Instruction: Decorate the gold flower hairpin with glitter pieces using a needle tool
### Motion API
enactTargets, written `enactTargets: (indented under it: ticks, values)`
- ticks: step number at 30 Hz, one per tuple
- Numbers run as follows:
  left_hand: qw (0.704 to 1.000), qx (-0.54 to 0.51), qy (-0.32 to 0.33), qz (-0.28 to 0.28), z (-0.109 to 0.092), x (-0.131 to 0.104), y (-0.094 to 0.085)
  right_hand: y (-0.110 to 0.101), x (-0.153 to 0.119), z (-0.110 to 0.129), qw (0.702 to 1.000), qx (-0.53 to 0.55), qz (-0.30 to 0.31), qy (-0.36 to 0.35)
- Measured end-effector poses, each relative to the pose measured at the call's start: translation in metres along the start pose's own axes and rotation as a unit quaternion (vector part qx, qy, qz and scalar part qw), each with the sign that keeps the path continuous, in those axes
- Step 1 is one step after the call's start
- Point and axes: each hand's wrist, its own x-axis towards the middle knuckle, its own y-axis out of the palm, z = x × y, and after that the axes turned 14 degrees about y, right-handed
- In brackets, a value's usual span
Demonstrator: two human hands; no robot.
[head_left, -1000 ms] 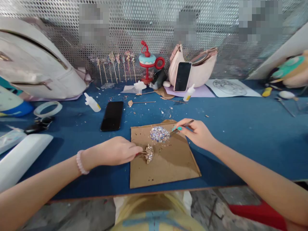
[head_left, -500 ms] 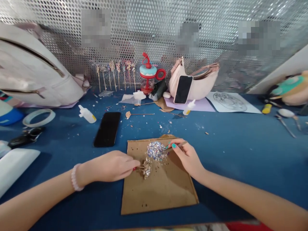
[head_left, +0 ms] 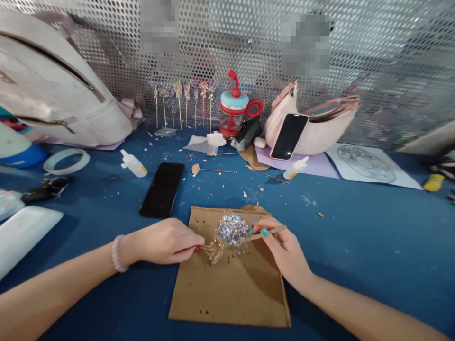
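A pile of small glittering gems [head_left: 233,229] lies on a brown cardboard sheet [head_left: 231,293]. My left hand [head_left: 174,240] pinches the thin stem of a gem-covered piece [head_left: 214,251], whose sparkling end is over the cardboard just below and left of the pile. In my right hand [head_left: 280,244] is a pair of tan tweezers [head_left: 268,233], closed in by thumb and fingers, with the tips at the right edge of the pile. Whether the tips hold a gem is too small to tell.
Behind the cardboard lie a black phone [head_left: 162,189], glue bottles [head_left: 134,164] and a stick with a flat end [head_left: 216,171]. Farther back stand decorated sticks [head_left: 179,106], a red-handled cup [head_left: 232,111], a pink bag [head_left: 320,130] and another phone [head_left: 289,137]. White tape [head_left: 66,161] lies left.
The view has shifted and tilted. The tweezers lie more level near the pile's right side, and the gem-covered piece has turned slightly in my left hand.
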Motion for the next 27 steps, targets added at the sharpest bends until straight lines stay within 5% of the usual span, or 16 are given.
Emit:
enactTargets:
  ticks: [27]
  values:
    - [0.988,0.134,0.078,0.023,-0.0045,0.0016,-0.0010,-0.0032,0.0017,0.0070,1.000,0.007,-0.015,-0.013]
